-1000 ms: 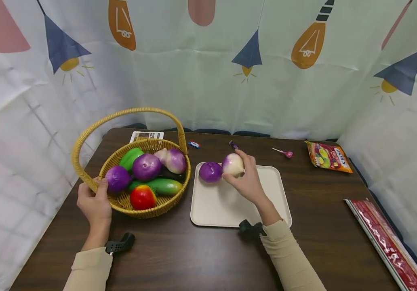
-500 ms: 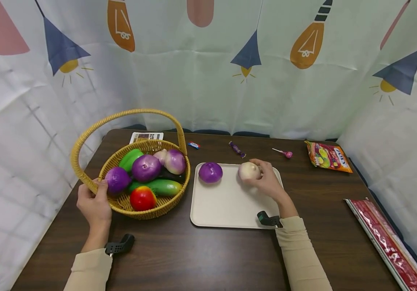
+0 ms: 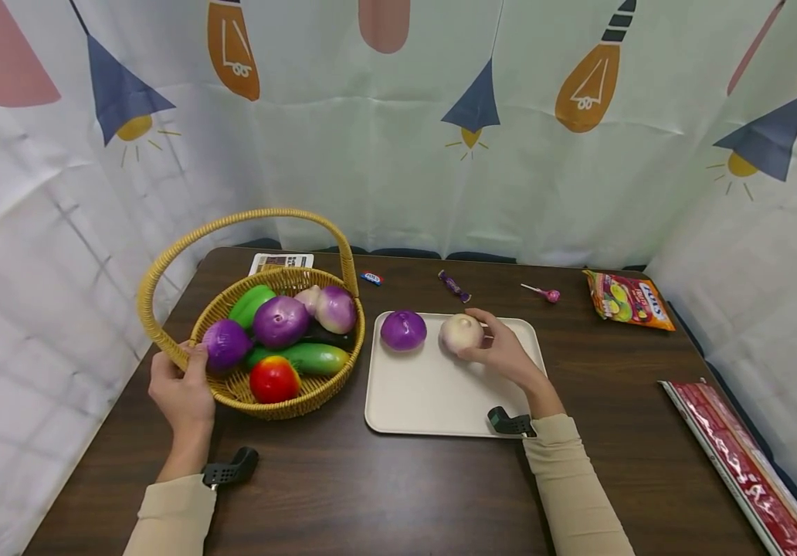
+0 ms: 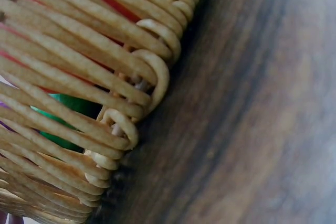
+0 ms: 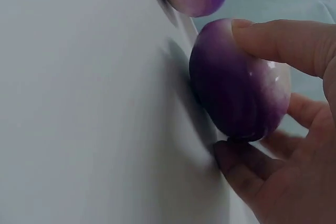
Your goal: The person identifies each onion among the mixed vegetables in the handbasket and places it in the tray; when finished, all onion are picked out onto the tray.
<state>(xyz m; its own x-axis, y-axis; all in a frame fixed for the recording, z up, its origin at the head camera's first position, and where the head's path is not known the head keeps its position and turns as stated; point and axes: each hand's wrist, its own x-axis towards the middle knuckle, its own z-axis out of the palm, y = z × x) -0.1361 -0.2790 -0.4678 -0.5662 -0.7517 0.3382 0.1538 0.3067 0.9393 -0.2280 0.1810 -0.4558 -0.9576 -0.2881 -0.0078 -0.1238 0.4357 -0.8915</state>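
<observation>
Head view: right hand (image 3: 503, 351) at centre frame curls its fingers round a pale onion (image 3: 460, 333) on the tray (image 3: 433, 394), just beside a purple onion (image 3: 403, 330). Left hand (image 3: 179, 390) at lower left grips the basket (image 3: 287, 401) rim on the worktop (image 3: 371, 494).

Left wrist view: basket weave (image 4: 79, 77) fills the left; no fingers show.

Right wrist view: fingers (image 5: 283, 40) and thumb pinch the onion (image 5: 236, 93) against the tray (image 5: 79, 103).

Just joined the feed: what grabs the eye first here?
The woven basket piled with toy vegetables at the table's left, its rim held by the left hand. Next, the cream tray at centre, where the right hand grips a pale onion beside a purple onion.
</observation>
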